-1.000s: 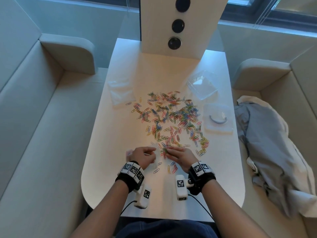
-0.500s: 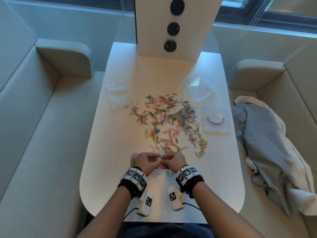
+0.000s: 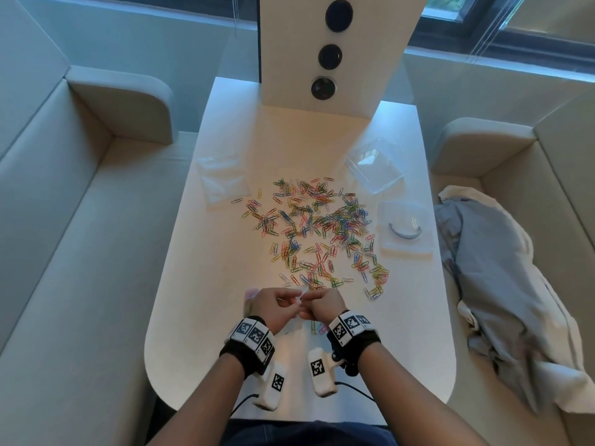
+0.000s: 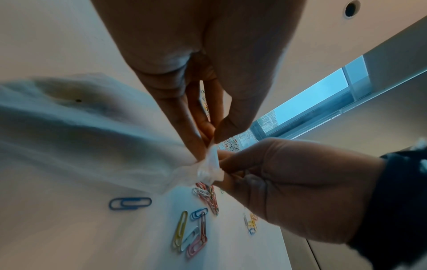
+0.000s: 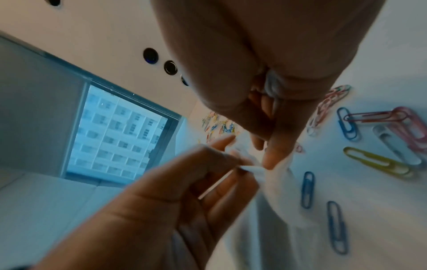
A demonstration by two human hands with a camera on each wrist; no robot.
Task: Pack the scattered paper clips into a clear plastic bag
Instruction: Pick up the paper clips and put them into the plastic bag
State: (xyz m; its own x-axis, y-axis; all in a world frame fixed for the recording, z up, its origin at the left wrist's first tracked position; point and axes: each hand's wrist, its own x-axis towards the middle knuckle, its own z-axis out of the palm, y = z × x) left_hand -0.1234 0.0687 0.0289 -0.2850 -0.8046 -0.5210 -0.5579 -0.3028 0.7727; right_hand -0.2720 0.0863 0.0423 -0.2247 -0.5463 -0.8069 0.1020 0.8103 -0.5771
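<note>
Several coloured paper clips (image 3: 322,230) lie scattered across the middle of the white table (image 3: 199,317). At the near edge of the pile my two hands meet. My left hand (image 3: 289,299) and my right hand (image 3: 310,300) both pinch the crumpled top of a small clear plastic bag (image 4: 208,168), thumb against fingertips. The left wrist view shows the bag trailing down onto the table under my left hand (image 4: 212,138). A few loose clips (image 5: 379,162) lie beside the bag (image 5: 277,182), just under my right hand (image 5: 265,157). I cannot tell what is inside the bag.
Spare clear bags (image 3: 223,181) lie at the table's left. A clear plastic box (image 3: 376,165) and its lid (image 3: 405,230) sit at the right. A white panel (image 3: 328,49) stands at the far end. Sofas flank the table; clothing (image 3: 499,284) is heaped on the right one.
My right hand has drawn back from the edge of the clip pile to meet my left hand, and both now hold the bag's top between them.
</note>
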